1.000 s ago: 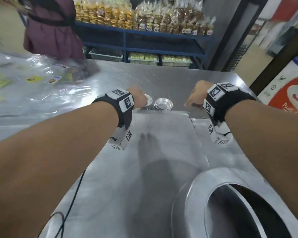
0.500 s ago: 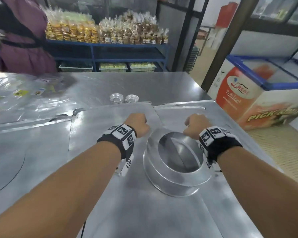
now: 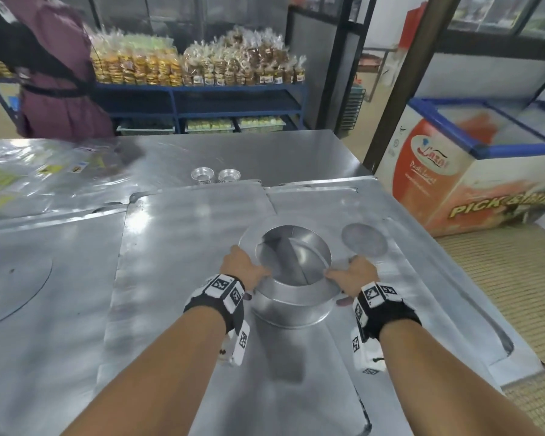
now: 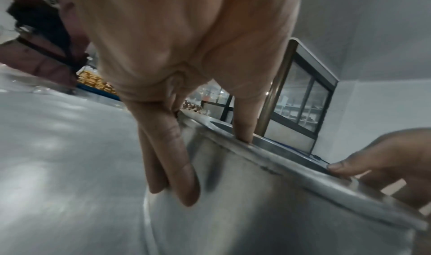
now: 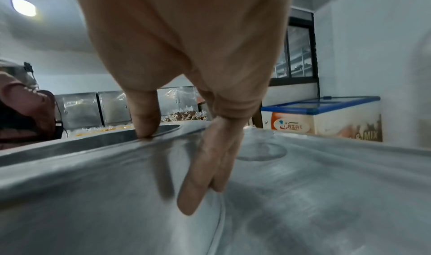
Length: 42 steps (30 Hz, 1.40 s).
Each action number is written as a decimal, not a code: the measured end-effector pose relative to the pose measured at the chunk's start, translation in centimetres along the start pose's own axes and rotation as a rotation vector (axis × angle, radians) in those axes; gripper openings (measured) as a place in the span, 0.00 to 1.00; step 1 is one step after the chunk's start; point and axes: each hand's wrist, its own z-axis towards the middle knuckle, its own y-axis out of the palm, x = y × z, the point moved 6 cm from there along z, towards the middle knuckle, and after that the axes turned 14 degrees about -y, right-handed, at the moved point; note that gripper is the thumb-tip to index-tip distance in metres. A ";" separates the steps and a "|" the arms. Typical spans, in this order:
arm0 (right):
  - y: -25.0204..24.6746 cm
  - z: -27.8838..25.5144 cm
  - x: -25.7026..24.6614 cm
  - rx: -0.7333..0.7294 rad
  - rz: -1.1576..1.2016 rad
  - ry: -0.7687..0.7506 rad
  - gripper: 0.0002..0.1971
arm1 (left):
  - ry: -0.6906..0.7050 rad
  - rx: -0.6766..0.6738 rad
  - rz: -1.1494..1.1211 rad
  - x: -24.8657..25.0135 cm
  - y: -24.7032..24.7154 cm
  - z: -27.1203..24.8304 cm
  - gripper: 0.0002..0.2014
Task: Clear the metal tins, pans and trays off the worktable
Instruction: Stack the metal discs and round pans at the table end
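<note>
A large round metal tin stands on a flat metal tray in the middle of the worktable. My left hand holds its left rim, my right hand its right rim. In the left wrist view the left hand has its thumb on the rim and its fingers down the outer wall of the tin. The right wrist view shows the right hand gripping the same way. Two small stacks of tins sit further back.
More flat trays lie at the right and left, with a round metal disc beside the tin. Plastic packets cover the far left. A person in maroon, a blue shelf rack and a chest freezer surround the table.
My hands drew back from the small tins as curled fists, came to either side of the large round tin, and now grip its rim.
</note>
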 end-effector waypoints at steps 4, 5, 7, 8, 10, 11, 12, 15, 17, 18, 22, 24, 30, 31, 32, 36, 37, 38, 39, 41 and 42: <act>0.4 0.1 0.5 0.085 0.068 -0.029 0.33 | -0.050 0.076 -0.037 0.2 0.4 -0.3 0.36; 0.7 0.9 1.2 0.097 0.057 -0.052 0.37 | -0.047 0.092 -0.030 0.2 0.5 -0.4 0.37; 0.3 0.8 0.9 0.135 0.039 -0.087 0.44 | -0.031 0.128 -0.059 0.2 0.3 -1.6 0.37; -0.2 0.3 0.4 0.157 0.032 -0.109 0.43 | -0.015 0.139 -0.094 0.1 0.2 -2.5 0.35; -1.5 -0.9 -0.6 0.187 -0.012 -0.163 0.35 | 0.025 0.143 -0.211 -0.3 0.0 -4.0 0.35; -2.1 -1.6 -1.0 0.207 -0.010 -0.198 0.33 | 0.039 0.144 -0.280 -0.7 -0.3 -4.9 0.34; -2.6 -2.1 -1.2 0.230 0.018 -0.229 0.31 | 0.044 0.152 -0.348 -1.2 -0.8 -5.6 0.33; -3.8 -4.3 -1.6 0.302 0.140 -0.377 0.30 | -0.039 0.054 -0.554 -3.4 -2.3 -7.5 0.38; -4.3 -6.3 -2.0 0.306 0.169 -0.482 0.31 | -0.137 -0.097 -0.712 -5.5 -3.0 -8.2 0.41; -4.3 -7.2 -2.1 0.307 0.174 -0.537 0.32 | -0.185 -0.158 -0.793 -6.6 -3.3 -8.6 0.43; -3.2 -9.6 -2.1 0.260 0.214 -0.705 0.33 | -0.211 -0.266 -0.887 -9.6 -4.1 -10.1 0.46; -2.2 -10.3 -2.1 0.188 0.243 -0.740 0.35 | -0.123 -0.329 -0.881 -10.0 -3.9 -10.9 0.36; 0.7 -9.4 -1.5 -0.191 0.553 -0.703 0.40 | 0.088 -0.302 -0.943 -11.6 -5.5 -12.2 0.25; 1.1 -9.2 -1.4 -0.242 0.620 -0.672 0.40 | 0.137 -0.294 -0.952 -11.8 -5.8 -12.3 0.23; 1.4 -9.1 -1.4 -0.290 0.685 -0.642 0.40 | 0.192 -0.286 -0.944 -12.1 -6.1 -12.4 0.22; 2.8 -9.3 -1.4 -0.421 0.921 -0.462 0.43 | 0.361 -0.313 -0.853 -14.3 -6.8 -11.8 0.44; 3.0 -9.3 -1.2 -0.417 0.944 -0.440 0.42 | 0.394 -0.323 -0.818 -14.9 -6.9 -11.7 0.47; 3.2 -9.3 -1.0 -0.401 0.946 -0.432 0.39 | 0.419 -0.332 -0.779 -15.6 -6.8 -11.7 0.47; 3.4 -9.3 -0.8 -0.378 0.930 -0.441 0.37 | 0.433 -0.339 -0.740 -16.1 -6.7 -11.7 0.49; 3.6 -9.6 -0.4 -0.322 0.884 -0.496 0.39 | 0.431 -0.342 -0.711 -16.9 -6.2 -11.8 0.55; 3.6 -9.9 -0.3 -0.297 0.858 -0.526 0.39 | 0.417 -0.326 -0.728 -17.2 -6.0 -11.8 0.56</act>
